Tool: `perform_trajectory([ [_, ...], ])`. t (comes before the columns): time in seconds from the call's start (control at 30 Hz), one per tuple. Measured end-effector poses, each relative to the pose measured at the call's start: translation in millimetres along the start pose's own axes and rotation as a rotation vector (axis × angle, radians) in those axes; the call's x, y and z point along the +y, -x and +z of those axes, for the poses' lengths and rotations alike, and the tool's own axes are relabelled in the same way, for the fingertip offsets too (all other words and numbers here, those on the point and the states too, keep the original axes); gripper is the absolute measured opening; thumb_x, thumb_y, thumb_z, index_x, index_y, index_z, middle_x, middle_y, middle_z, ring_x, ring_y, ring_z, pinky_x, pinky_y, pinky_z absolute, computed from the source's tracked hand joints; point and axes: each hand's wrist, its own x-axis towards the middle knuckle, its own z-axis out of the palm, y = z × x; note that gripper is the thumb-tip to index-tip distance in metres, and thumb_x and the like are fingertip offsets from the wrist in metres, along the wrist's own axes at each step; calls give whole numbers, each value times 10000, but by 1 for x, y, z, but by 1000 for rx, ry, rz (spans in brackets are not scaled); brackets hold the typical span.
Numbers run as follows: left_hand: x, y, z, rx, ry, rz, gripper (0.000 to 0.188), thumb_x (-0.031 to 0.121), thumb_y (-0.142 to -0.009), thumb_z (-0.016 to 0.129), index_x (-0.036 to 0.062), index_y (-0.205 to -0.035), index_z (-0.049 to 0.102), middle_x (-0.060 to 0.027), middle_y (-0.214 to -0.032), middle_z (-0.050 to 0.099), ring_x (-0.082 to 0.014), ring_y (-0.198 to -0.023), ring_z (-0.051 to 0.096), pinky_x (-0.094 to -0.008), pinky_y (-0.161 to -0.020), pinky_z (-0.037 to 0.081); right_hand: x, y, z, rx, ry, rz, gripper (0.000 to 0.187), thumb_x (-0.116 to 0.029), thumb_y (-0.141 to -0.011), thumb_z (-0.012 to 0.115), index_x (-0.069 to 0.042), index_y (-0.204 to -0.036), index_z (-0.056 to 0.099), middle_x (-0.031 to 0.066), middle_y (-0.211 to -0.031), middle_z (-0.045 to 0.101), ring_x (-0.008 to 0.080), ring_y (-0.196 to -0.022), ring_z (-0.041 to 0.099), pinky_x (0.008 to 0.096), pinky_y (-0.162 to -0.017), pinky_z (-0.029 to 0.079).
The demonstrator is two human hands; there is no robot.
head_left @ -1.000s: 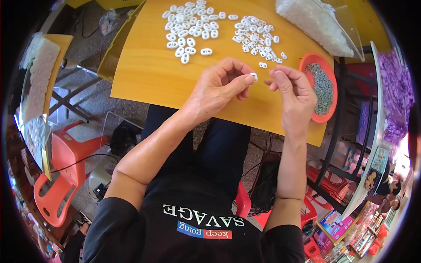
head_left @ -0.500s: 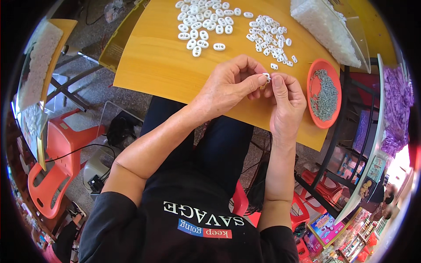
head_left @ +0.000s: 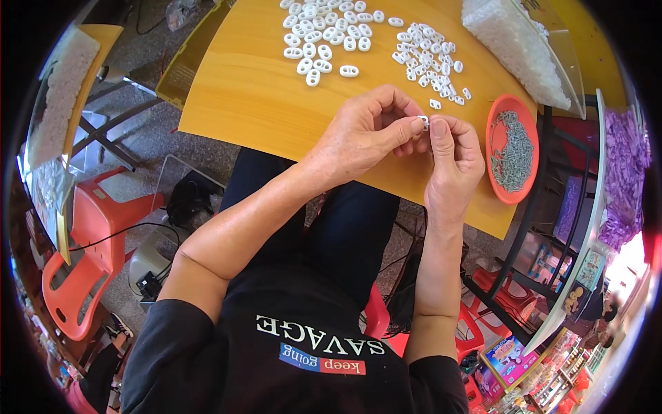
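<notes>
Over the table's near edge, my left hand (head_left: 369, 134) pinches a small white plastic piece with holes (head_left: 423, 123) between thumb and fingers. My right hand (head_left: 452, 159) is closed in a pinch against the right side of that piece. Whatever sits between the right thumb and forefinger is too small and hidden to make out. Beyond the hands lies a loose heap of small white two-holed pieces (head_left: 431, 62), with one lone piece (head_left: 435, 105) closest to my fingers. To the right of my right hand, an orange-red plastic dish (head_left: 494, 181) holds many small grey metal screws (head_left: 514, 155).
Larger oval white two-holed pieces (head_left: 324, 34) spread over the far left of the yellow table (head_left: 241, 90). A clear bin of white pieces (head_left: 514, 52) stands at the far right. An orange plastic chair (head_left: 96, 228) is at left, and a black metal frame (head_left: 507, 248) at right.
Both hands stay together at nearly the same spot, with the white piece turned slightly and more covered by the fingertips. The view has shifted a little.
</notes>
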Motion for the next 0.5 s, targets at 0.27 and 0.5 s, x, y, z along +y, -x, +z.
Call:
perform_trajectory([
  [0.27,-5,1,0,54,-18,28,154,126,-924,635,-7,-980,583,-42,-821,626,-80,-702,582,-218,-651,482,9,3,8,33,0,-50,114,-105,-924,635,1,-912,596,39,-839,632,71,-703,566,205,-640,462],
  [0.5,-7,2,2,117,-83,72,129,93,-925,615,-32,-931,586,-44,-754,626,-79,-664,581,-224,-603,491,15,7,14,95,-26,-7,123,-113,-933,624,2,-910,587,42,-849,628,64,-695,560,202,-639,461],
])
